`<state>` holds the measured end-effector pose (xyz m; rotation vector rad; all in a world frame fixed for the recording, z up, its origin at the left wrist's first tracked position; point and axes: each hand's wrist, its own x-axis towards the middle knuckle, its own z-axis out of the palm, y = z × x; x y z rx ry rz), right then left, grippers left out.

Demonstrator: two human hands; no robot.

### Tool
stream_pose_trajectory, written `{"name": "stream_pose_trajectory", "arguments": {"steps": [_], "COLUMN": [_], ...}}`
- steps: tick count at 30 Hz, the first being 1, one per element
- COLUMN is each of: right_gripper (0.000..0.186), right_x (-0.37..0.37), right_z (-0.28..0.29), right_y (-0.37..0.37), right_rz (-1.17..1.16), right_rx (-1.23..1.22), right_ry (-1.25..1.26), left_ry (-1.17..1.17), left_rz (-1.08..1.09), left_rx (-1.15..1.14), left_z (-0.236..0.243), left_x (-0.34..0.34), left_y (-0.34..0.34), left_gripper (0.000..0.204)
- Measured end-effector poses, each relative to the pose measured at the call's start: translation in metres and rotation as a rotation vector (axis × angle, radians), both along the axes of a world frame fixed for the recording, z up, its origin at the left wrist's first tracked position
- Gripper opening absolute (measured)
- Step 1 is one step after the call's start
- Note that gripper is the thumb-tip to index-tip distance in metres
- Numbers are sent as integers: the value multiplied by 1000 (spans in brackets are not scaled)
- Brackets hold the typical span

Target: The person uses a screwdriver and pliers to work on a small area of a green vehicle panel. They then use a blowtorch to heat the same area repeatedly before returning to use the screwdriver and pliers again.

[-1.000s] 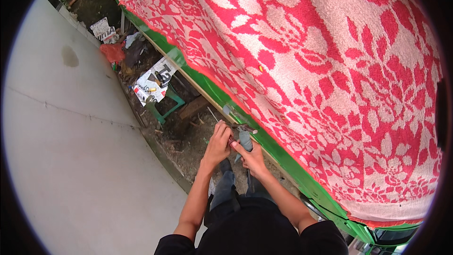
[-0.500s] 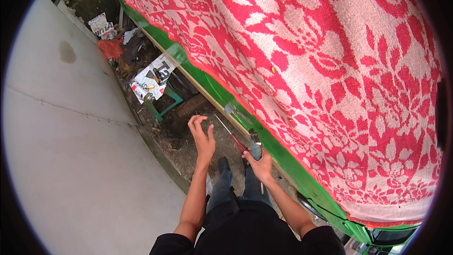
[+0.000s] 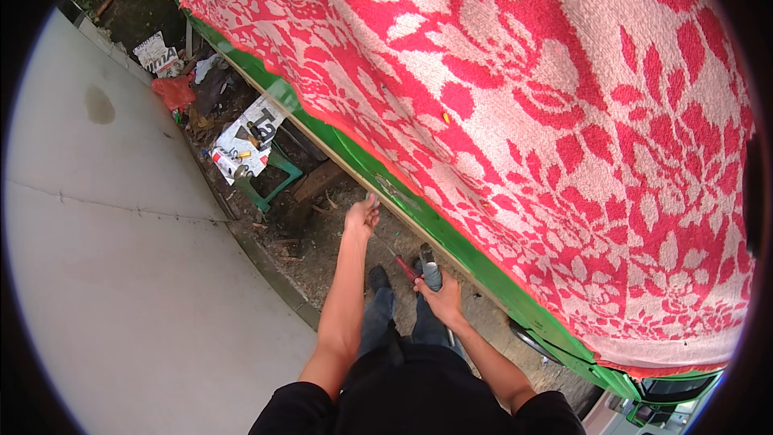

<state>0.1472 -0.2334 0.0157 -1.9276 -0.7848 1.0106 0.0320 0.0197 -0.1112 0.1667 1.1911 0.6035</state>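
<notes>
My left hand (image 3: 362,217) is closed at the wooden edge strip (image 3: 342,163) of the green panel, its fingertips pinching a small greyish piece (image 3: 375,203) too small to name. In my right hand (image 3: 443,298) are two tools, held together below the panel edge. One is a screwdriver (image 3: 405,267) with a red handle, its thin metal shaft pointing up and left. The other is a grey tool (image 3: 432,275) with a dark upper end; a thin pale shaft shows under the hand, and its kind is unclear. A worn patch (image 3: 396,192) marks the green panel (image 3: 362,149) near the left hand.
A red-and-white floral towel (image 3: 515,113) covers the green body on the right. On the left rises a grey curved wall (image 3: 137,258). Further ahead stands a green stool (image 3: 278,181) with printed sheets and small items on top. Litter and a red bag (image 3: 173,92) lie beyond.
My left hand has moved up and right to the panel edge, its spread fingers now closed on the small greyish piece. The right hand still holds both tools, slightly lower.
</notes>
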Motion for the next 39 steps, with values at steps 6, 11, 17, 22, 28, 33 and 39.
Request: {"name": "stream_pose_trajectory", "arguments": {"steps": [6, 11, 17, 22, 28, 33, 39], "right_gripper": [19, 20, 22, 19, 23, 27, 27], "right_x": [10, 10, 2, -5, -5, -3, 10], "right_z": [-8, 0, 16, 32, 47, 56, 76], "right_y": [1, 16, 30, 40, 44, 49, 52], "right_rz": [53, 2, -10, 10, -55, -59, -38], "right_rx": [-7, 17, 75, 144, 270, 375, 277], "right_ry": [-64, 11, 55, 100, 165, 128, 154], "left_ry": [515, 1161, 663, 383, 347, 320, 198], "left_rz": [-108, -319, -671, -1003, -1118, -874, -377], "left_rx": [305, 700, 1521, 1461, 1552, 1523, 1643], "left_z": [2, 46, 135, 127, 155, 167, 166], "left_x": [-36, -51, -50, -32, -21, -17, -14], "left_y": [-41, -32, -53, -81, -85, -82, -63], "left_gripper": [48, 37, 44, 37, 23, 23, 35]}}
